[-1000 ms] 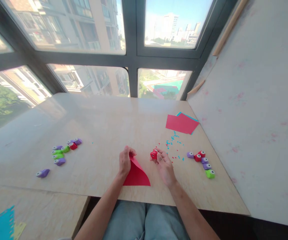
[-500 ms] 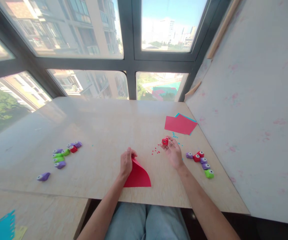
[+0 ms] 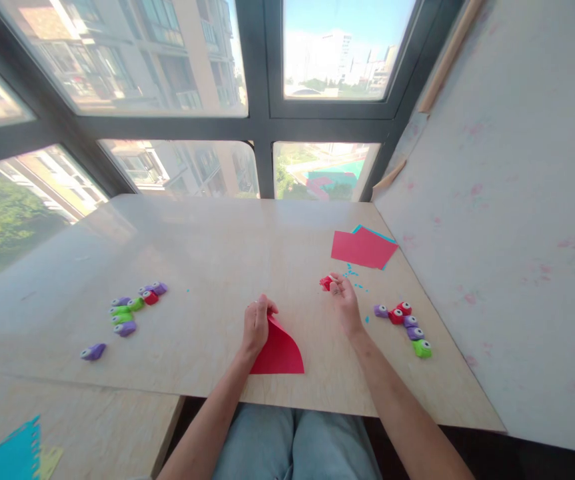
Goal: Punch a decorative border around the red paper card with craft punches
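Observation:
My left hand [image 3: 257, 325] is closed on the upper edge of a red sheet of paper [image 3: 280, 352], which bends up from the table near its front edge. My right hand [image 3: 343, 297] grips a small red paper punch [image 3: 326, 283] between its fingertips, a little way above the table. The punch is apart from the sheet, to its upper right. Small blue paper bits [image 3: 350, 272] lie just beyond my right hand.
Several purple, green and red punches [image 3: 123, 319] are grouped at the left, with one purple punch [image 3: 92, 352] apart. More punches [image 3: 410, 321] line the right. Red and blue sheets [image 3: 364, 248] lie at the back right. A notched blue sheet [image 3: 12, 453] rests at the lower left.
My right hand has turned slightly with the red punch in it. The red paper bits that lay beside that hand no longer show. My left hand keeps hold of the sheet.

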### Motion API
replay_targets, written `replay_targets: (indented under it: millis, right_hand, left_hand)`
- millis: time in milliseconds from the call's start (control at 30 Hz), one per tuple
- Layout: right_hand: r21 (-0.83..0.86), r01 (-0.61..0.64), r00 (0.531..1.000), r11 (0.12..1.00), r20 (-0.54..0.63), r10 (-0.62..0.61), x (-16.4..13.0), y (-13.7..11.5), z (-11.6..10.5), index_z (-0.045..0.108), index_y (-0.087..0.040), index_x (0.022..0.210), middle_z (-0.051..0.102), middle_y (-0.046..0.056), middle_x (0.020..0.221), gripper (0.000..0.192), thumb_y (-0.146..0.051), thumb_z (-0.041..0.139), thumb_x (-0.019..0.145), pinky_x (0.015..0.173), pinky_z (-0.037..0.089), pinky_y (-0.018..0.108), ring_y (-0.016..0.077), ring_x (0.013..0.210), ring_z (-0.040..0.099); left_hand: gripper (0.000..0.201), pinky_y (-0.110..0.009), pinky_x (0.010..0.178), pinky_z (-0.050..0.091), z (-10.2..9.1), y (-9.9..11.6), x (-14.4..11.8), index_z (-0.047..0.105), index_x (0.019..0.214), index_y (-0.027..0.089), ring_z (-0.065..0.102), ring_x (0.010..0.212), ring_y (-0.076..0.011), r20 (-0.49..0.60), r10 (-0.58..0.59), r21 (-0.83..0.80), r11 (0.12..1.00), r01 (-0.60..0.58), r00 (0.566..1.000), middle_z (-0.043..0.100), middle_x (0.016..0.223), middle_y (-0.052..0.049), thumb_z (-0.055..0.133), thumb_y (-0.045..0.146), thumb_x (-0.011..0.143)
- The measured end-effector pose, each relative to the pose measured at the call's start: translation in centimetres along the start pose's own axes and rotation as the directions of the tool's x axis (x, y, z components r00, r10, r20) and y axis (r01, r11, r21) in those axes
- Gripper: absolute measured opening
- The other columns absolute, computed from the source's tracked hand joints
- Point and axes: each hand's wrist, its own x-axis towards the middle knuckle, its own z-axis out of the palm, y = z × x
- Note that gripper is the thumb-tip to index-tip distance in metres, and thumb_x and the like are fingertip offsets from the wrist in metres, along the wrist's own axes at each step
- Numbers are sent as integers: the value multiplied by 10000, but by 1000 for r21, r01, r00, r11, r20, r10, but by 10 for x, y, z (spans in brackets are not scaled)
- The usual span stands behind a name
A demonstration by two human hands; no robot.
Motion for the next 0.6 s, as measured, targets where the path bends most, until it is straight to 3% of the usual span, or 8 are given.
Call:
replay_targets:
  millis: [67,200,333,400,600]
  right_hand:
    - [-65,52,999,996,1,-53,-2,-1,-8,610,-226,1137,702,61,1003,512,-583,713,786,971,466,440,220,958,656]
    - [-237,125,986,963,140,-94,-16,2,-10,638,-260,1143,711,55,1021,444,-569,668,827,957,487,455,228,988,659]
    - [-356,211,954,910,278,-113,-25,6,-8,665,-281,1155,709,58,1081,377,-510,641,857,950,497,469,241,1017,657]
    - [-399,257,938,880,324,-127,-25,6,-8,669,-281,1173,709,66,1100,354,-470,615,879,945,500,473,246,1007,659]
    - [-543,479,845,690,498,-195,-23,4,-8,680,-287,1179,719,83,1077,308,-358,519,926,938,500,483,269,1013,648]
  left_hand:
    - [705,-313,652,420,0,0,0,611,641,180,571,641,-191,4,20,32,999,-20,1000,627,649,-62,185,621,989]
    - [699,-368,801,456,1,0,-2,674,781,182,618,797,-222,46,74,117,990,-78,996,692,800,-85,145,584,996]
    - [528,-402,942,443,2,-1,-3,670,1089,188,622,1001,-229,99,137,183,971,-153,986,711,1022,-90,215,441,1007]
    - [432,-402,954,441,3,-2,-2,638,1179,191,624,1010,-226,154,158,234,953,-192,975,712,1044,-84,294,366,984]
    - [212,-416,929,427,10,0,2,697,1007,197,632,972,-240,238,160,405,880,-247,958,731,1000,-74,511,217,907]
